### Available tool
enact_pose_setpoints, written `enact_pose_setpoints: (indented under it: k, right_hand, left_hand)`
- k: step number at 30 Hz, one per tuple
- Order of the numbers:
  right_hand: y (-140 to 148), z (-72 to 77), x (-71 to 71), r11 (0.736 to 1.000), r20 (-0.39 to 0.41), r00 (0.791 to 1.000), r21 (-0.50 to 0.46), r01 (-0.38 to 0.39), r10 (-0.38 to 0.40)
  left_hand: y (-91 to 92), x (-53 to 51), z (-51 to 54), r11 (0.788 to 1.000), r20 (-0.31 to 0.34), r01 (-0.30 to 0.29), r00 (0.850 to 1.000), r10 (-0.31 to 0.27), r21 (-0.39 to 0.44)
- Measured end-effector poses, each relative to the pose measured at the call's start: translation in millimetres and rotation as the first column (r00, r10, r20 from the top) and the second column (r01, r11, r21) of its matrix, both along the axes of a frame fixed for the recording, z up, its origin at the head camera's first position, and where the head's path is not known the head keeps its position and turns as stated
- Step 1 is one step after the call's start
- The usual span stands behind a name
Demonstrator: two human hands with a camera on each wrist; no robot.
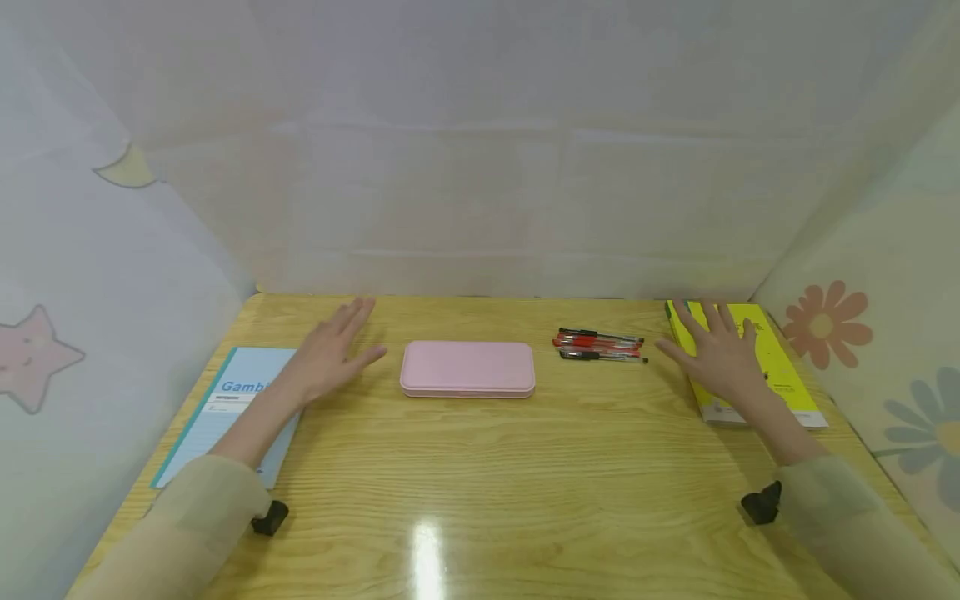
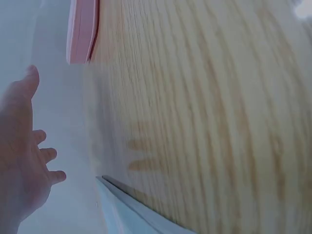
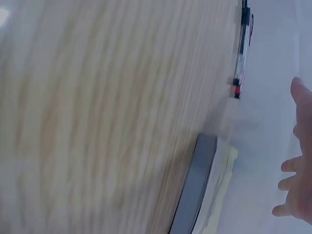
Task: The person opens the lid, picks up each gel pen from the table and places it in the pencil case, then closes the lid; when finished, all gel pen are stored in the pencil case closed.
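My left hand (image 1: pixel 327 354), fingers spread and holding nothing, hovers between a light blue notebook (image 1: pixel 238 400) and a pink pencil case (image 1: pixel 468 367). The case lies closed at the middle of the table. On the other side my right hand (image 1: pixel 716 354) is spread above a yellow book (image 1: pixel 780 375), and it too holds nothing. Left of that hand lie several gel pens (image 1: pixel 600 343) with black and red parts, side by side. In the left wrist view the fingers (image 2: pixel 48 155) are apart from the table; the right wrist view shows the right hand (image 3: pixel 301 161) raised above the book.
A wood-grain table (image 1: pixel 480 467) carries everything, with a bright glare spot near its front. Pale cloth walls (image 1: pixel 480 183) enclose the back and both sides, printed with a star, a moon and flowers. A black wrist strap piece (image 1: pixel 762 504) sits at the right cuff.
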State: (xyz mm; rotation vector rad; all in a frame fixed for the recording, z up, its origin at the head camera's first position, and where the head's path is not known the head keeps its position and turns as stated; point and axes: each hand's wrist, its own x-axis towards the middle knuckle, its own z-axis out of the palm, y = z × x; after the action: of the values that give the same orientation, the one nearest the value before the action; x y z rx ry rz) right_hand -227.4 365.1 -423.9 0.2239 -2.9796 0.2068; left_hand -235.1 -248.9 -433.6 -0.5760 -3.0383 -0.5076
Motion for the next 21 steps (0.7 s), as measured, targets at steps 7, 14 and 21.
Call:
enact_pose_setpoints:
  k: [7,14,21]
  right_hand:
    - [-32.2,2.4,-4.7,0.997,-0.072,0.995,-0.037,-0.071,0.068]
    - [-63.7,2.2,-13.7,0.986,-0.087,0.988,-0.097,-0.139,0.130]
    - [-96.7,2.5,-16.2,0.980,-0.083,0.980,-0.059,-0.188,0.183]
  left_hand:
    - [10.5,-3.3,-6.1,0.987,0.080,0.033,0.996,-0.046,0.160]
    - [26.8,-6.3,-13.3,0.927,0.209,0.015,0.973,-0.100,0.374]
    - [42.4,-4.2,-16.0,0.891,0.302,-0.019,0.944,-0.133,0.453]
